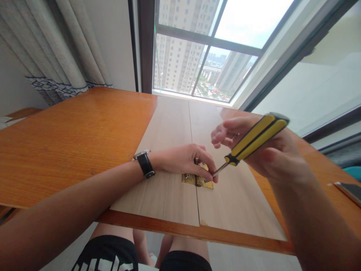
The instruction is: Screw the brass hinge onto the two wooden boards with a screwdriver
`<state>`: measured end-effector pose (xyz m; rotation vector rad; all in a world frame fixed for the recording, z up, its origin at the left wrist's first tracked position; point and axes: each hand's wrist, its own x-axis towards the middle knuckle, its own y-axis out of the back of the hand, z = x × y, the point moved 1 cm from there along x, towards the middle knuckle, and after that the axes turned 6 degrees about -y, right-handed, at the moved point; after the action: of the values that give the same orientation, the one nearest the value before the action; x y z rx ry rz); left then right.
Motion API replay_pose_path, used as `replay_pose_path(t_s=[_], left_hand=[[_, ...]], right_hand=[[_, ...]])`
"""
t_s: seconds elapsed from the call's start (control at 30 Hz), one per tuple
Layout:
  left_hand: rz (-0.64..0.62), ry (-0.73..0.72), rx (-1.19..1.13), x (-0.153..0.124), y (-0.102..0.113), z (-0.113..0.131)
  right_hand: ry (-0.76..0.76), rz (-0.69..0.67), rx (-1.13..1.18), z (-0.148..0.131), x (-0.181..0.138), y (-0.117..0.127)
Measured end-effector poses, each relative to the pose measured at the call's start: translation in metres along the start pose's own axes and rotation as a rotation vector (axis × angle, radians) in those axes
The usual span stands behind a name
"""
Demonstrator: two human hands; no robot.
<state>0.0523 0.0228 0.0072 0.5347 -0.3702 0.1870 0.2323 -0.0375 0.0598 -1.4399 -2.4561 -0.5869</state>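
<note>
Two pale wooden boards lie side by side on an orange table. A brass hinge spans the seam between them. My left hand, with a black watch on the wrist, rests on the hinge, its fingers curled and pinched at the screwdriver's metal tip. My right hand is closed round a yellow-and-black screwdriver, which slants down and left to the hinge. Part of the hinge is hidden under my left fingers.
A phone lies at the table's right edge. A large window stands behind the table, curtains hang at the far left. My knees and black shorts show below the table's near edge.
</note>
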Motion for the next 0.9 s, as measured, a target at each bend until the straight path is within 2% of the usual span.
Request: replay_pose_path(t_s=[0.07,0.2,0.5,0.6,0.73,0.9], left_hand=[[0.000,0.024,-0.024,0.0001,-0.0002,0.0004],[0.006,0.059,-0.030,-0.0004,-0.0004,-0.0001],[-0.008,0.001,0.061,-0.0014,0.0001,0.0006],[-0.007,0.000,0.079,-0.0002,0.0004,0.0030],[-0.016,0.025,0.053,-0.0001,0.0002,0.0018],[-0.009,0.026,0.005,-0.0021,0.0001,-0.0007]], right_hand=[[0.002,-0.022,0.032,-0.0012,-0.0003,0.0002],[0.035,0.022,-0.010,-0.0037,0.0025,0.0008],[0.085,0.175,-0.043,-0.0022,0.0064,-0.0071],[0.051,0.139,-0.011,-0.0029,0.0039,-0.0052],[0.073,0.022,0.057,-0.0041,0.0004,-0.0002],[0.106,0.058,0.038,-0.0044,0.0021,-0.0016]])
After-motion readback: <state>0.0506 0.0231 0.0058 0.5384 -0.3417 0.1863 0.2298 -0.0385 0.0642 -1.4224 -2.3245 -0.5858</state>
